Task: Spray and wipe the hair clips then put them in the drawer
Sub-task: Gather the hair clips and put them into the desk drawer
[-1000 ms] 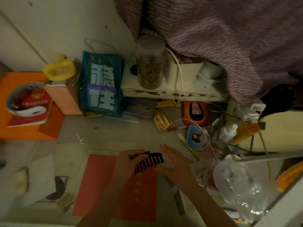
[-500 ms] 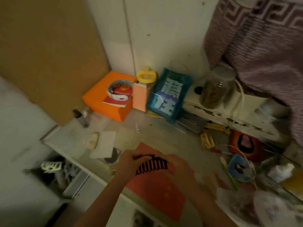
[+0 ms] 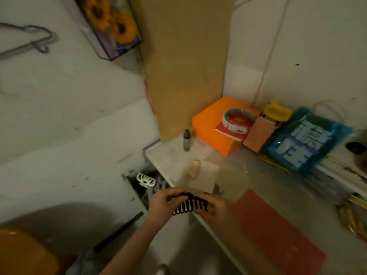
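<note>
A black toothed hair clip (image 3: pixel 190 204) is held between both hands above the desk's left front edge. My left hand (image 3: pixel 161 204) grips its left end and my right hand (image 3: pixel 215 206) grips its right end. Just left of them the drawer (image 3: pixel 139 192) stands open below the desk edge, with a white claw clip (image 3: pixel 146 180) lying inside. A small grey spray bottle (image 3: pixel 186 140) stands upright at the desk's back left corner. A pale wipe sheet (image 3: pixel 204 178) lies on the desk behind my hands, with a cream clip (image 3: pixel 193 168) at its left edge.
An orange box (image 3: pixel 208 126) with a red booklet, a pink carton (image 3: pixel 260 133) and a blue bag (image 3: pixel 305 137) line the back wall. A red sheet (image 3: pixel 278 233) covers the desk to the right. A brown board (image 3: pixel 184 62) leans upright at the desk's left end.
The view has swung left, bringing the open drawer into sight. Both hands have carried the black clip leftward from over the red sheet to the desk's left edge beside the drawer.
</note>
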{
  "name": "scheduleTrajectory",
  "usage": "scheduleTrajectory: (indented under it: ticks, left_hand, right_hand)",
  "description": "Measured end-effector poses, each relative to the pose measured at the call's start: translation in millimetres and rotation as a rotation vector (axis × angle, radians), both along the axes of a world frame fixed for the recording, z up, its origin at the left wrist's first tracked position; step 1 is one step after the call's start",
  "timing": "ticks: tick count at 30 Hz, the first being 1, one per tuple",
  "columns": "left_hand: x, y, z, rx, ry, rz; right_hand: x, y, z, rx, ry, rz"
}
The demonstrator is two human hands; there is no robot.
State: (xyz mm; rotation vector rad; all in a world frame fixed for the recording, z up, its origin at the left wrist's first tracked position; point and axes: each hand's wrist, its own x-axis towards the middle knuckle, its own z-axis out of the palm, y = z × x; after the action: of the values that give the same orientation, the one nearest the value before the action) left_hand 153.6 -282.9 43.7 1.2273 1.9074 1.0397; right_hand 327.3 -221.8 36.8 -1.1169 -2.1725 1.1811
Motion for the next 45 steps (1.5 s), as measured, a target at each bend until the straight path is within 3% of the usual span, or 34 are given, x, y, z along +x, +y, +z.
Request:
scheduleTrajectory:
  ticks: [5,11,16,22,32,41,45]
  left_hand:
    - [-89,-22,-16,-0.046,0.14,0.09]
    - [-164,-51,-56,-0.158,0.046,0.219]
    - [-191,-58,-97,-0.278,0.206,0.142]
    - [-200,-46,-152,-0.414,0.525,0.005]
    - [-195,-39,-221,-0.533,0.509,-0.001]
    - [-189,-30,-234,-0.485,0.471,0.06]
    - [-190,-26,-238,-0.492,0.459,0.057]
  right_hand:
    - [-82,-12,-15,-0.08,-0.059,-0.109]
    - [-147,-24,-38,-0.194,-0.028,-0.32]
    - [-176,-23,-71,-0.326,-0.036,-0.457]
    - [-206,-8,-118,-0.415,-0.102,-0.467]
    - [-241,13,-192,-0.519,-0.096,-0.437]
    - [-258,7,-232,-0.491,-0.093,-0.44]
    - [-262,8,-241,-0.361,-0.213,-0.384]
